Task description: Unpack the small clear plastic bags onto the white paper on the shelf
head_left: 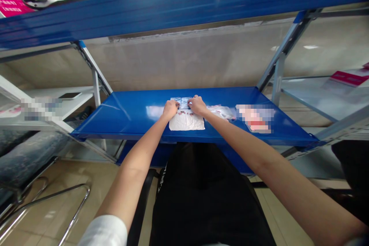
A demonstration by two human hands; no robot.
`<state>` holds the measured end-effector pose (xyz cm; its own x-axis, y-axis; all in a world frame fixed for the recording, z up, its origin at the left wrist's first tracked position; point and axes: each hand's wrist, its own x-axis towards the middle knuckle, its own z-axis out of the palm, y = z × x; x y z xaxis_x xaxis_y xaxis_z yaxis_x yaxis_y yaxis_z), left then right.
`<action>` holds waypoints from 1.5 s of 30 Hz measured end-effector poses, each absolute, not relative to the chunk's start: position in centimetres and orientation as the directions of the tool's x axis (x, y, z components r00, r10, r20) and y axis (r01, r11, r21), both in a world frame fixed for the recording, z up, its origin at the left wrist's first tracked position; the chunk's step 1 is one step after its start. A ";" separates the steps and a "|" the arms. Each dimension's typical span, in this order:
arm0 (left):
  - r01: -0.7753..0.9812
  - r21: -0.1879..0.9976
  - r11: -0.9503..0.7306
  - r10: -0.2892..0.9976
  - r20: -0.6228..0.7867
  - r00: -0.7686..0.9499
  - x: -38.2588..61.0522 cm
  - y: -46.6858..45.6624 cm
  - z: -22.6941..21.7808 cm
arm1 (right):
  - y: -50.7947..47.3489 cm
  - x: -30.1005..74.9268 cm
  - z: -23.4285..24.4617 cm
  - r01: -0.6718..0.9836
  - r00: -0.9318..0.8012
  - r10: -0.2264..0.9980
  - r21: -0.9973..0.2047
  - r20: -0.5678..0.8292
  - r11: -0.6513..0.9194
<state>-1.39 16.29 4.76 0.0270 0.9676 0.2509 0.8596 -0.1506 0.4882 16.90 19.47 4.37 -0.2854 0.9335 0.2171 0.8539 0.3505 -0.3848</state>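
Note:
On the blue shelf surface lies a white sheet of cloth or paper point(186, 122), slightly creased, with several small reddish and dark pieces point(182, 112) along its far edge. Just beyond it are clear, shiny plastic pieces point(185, 102) that look like small bags or sleeves, side by side. My left hand point(171, 108) rests at their left near corner, fingers curled together. My right hand point(197, 105) is at their right side, its fingers bent and closed at the tips. What either hand pinches is too small to make out.
Right of my right hand lies a crumpled clear plastic bag point(222, 112) with reddish contents, then a blurred-out pinkish item point(256, 119). A blue upper shelf beam point(184, 5) crosses ahead. Metal posts flank the blue shelf point(129, 113). A dark tablet or phone point(70, 95) sits left.

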 end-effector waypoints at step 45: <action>0.823 0.446 -0.352 0.924 0.304 0.231 15.9 5.8 5.4 | 9.6 32.0 3.5 0.618 0.211 0.876 -0.754 0.433 0.224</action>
<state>15.88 5.76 5.38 0.2311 0.9243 0.3037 0.8228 -0.3523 0.4460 32.04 9.63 3.53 0.2107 0.8764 0.4331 0.6178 0.2240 -0.7538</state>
